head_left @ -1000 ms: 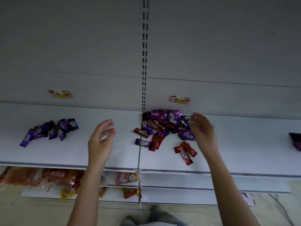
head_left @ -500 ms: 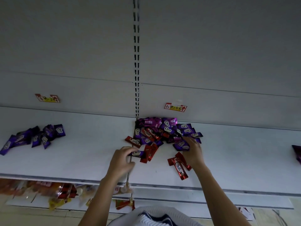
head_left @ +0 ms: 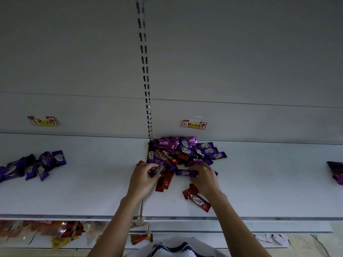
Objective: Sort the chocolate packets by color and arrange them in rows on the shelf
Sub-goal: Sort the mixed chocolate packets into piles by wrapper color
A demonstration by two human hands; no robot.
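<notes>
A mixed heap of purple and red chocolate packets (head_left: 183, 152) lies at the back middle of the white shelf (head_left: 92, 197). My left hand (head_left: 143, 179) pinches a purple packet (head_left: 158, 169) at the heap's front left. My right hand (head_left: 205, 178) grips another purple packet (head_left: 183, 172) at the front right. Red packets (head_left: 165, 180) lie between my hands, and a single red packet (head_left: 196, 200) lies near my right wrist. A sorted group of purple packets (head_left: 35, 166) sits on the shelf's left.
Two price labels, a left label (head_left: 43, 121) and a right label (head_left: 194, 124), are stuck on the back panel. A slotted upright (head_left: 145, 80) divides the panel. A purple bag (head_left: 336, 172) sits at the far right. Snack bags (head_left: 55, 230) fill the lower shelf.
Both hands have come down from mid-air onto the heap's front edge. Each now holds a purple packet. The camera has moved closer and tilted.
</notes>
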